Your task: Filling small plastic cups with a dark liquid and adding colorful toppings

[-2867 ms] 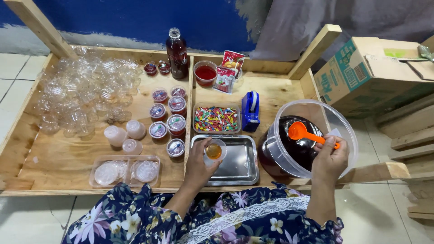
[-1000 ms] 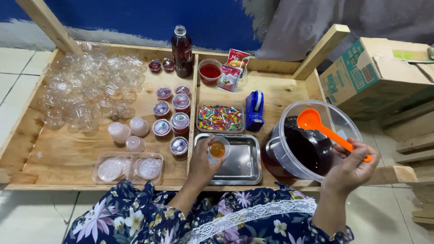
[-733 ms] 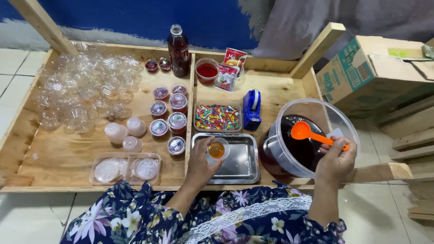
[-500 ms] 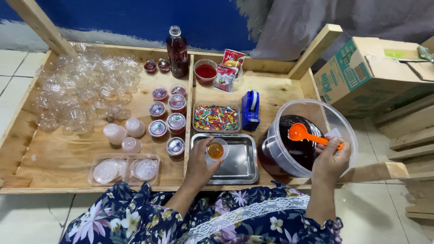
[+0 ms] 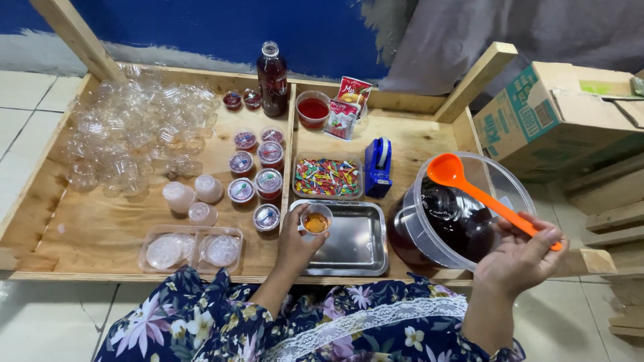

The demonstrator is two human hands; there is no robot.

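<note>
Lifted since half a second ago, the orange ladle (image 5: pixel 469 190) now has its bowl raised clear above the dark drink in the clear tub (image 5: pixel 429 245), where earlier it sat lower inside. The right hand (image 5: pixel 522 258) pinches the handle end, fingers closed round it. Left of the tub, the left hand (image 5: pixel 300 243) wraps a small clear cup (image 5: pixel 315 219) holding a little amber liquid, over the steel tray (image 5: pixel 355 245) at the near edge of the wooden table (image 5: pixel 100 231). Filling looks to be the step in hand; next, the ladle would need carrying level to the cup's narrow mouth. Sealed cups (image 5: pixel 258 167) stand farther left.
</note>
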